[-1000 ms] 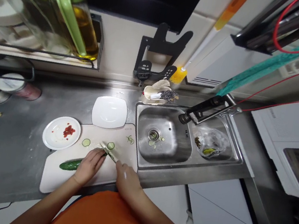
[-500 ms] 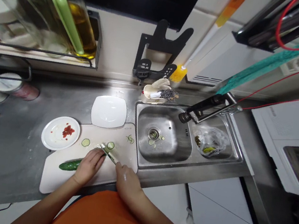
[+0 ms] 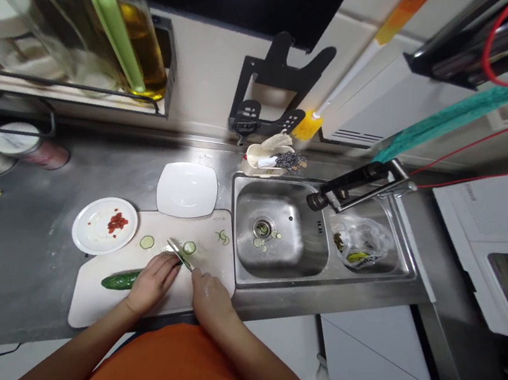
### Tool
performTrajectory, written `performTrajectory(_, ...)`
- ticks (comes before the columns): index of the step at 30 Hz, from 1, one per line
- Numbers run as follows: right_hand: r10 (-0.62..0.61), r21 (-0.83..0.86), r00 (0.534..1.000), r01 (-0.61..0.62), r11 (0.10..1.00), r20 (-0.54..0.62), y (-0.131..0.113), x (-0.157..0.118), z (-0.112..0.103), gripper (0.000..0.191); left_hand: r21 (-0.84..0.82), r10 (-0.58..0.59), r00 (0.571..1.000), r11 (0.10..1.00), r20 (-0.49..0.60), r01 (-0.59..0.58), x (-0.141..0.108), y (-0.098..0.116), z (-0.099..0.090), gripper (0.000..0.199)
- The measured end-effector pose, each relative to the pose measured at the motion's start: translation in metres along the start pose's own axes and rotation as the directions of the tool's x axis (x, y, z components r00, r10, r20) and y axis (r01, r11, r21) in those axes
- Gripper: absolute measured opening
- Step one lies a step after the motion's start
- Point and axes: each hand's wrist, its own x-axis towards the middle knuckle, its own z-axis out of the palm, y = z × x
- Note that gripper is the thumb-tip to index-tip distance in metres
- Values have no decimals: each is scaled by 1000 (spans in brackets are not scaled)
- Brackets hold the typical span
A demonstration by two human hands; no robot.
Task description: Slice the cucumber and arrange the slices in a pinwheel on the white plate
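A dark green cucumber [image 3: 120, 279] lies on the pale cutting board [image 3: 93, 307], and my left hand [image 3: 153, 281] is closed over its right part. My right hand [image 3: 209, 297] grips the handle of a knife [image 3: 175, 247], whose blade points up and left beside my left fingertips, at the cucumber's cut end. One round cucumber slice [image 3: 189, 248] rests just past the blade; another slice [image 3: 147, 242] lies farther left. Thin cucumber scraps [image 3: 223, 237] sit near the board's upper right corner. My left fingers hide much of the cucumber's right end.
Behind the board stand a white square plate [image 3: 186, 189] and a round plate [image 3: 84, 228] bearing chopped red bits. To the right is a steel sink [image 3: 291, 257] with slices near its drain, then a plastic bag [image 3: 367, 237] in the smaller basin. A black faucet [image 3: 346, 182] reaches over.
My right hand and the knife have shifted slightly left, and more of the blade shows beyond my left fingers. My left hand stays on the cucumber. The whole view has shifted a little.
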Motion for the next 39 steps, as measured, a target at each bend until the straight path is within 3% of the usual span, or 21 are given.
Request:
performTrajectory(10, -33, 34, 998, 35, 999, -46, -3, 26, 17, 35, 1, -7, 1000, 1000, -2, 7, 0, 0, -1, 24)
performTrajectory(21, 17, 57, 999, -16, 998, -27, 15, 18, 18, 39, 3, -21, 1000, 1000, -5, 21, 1, 4, -2, 24)
performTrajectory(27, -3, -44, 988, -4, 999, -154, 23, 10, 13, 33, -27, -52, 999, 998, -8, 52, 3, 6, -5, 22)
performTrajectory(33, -7, -116, 973, -20, 993, -230, 25, 14, 19, 31, -75, -87, 994, 994, -71, 82, 16, 17, -19, 18)
performTrajectory(35, -14, -135, 970, -20, 991, -242, 24, 15, 20, 30, -58, -107, 993, 993, -52, 104, 27, 21, -21, 19)
performTrajectory(39, -33, -176, 966, -14, 984, -258, 23, 13, 18, 26, 19, -192, 977, 981, 96, 191, 53, 25, -15, 26)
